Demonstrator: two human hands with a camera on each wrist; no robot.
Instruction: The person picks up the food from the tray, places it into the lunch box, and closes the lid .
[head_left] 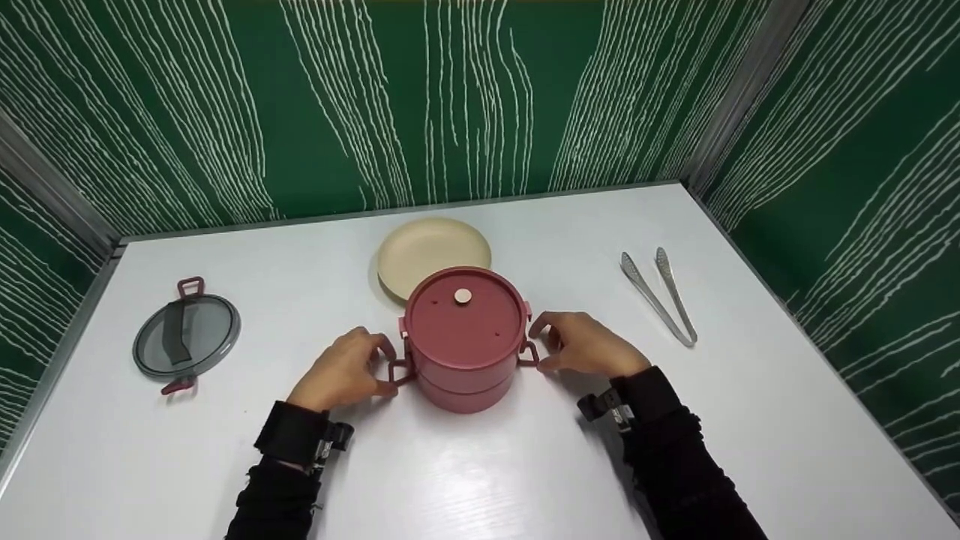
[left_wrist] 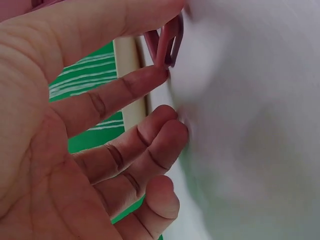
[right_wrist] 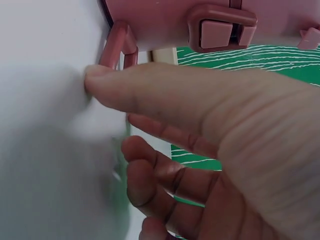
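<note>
A round red two-tier pot (head_left: 465,322) stands upright, its flat lid on with a pale knob and its side clips fastened. My left hand (head_left: 343,371) is at the left loop handle (head_left: 401,371). Its index fingertip touches the handle's end and the thumb lies along the other side, while the other fingers curl loosely below. At the right loop handle (right_wrist: 116,46) is my right hand (head_left: 589,346). Its thumb tip meets that handle, while the index finger (right_wrist: 160,129) sits apart from it with the remaining fingers loosely bent.
Behind the pot lies a cream plate (head_left: 431,247), partly hidden by it. A grey see-through lid (head_left: 214,341) with red handles rests at the left. Metal tongs (head_left: 660,300) lie spread at the right on the white table (head_left: 465,480). Green walls border the table.
</note>
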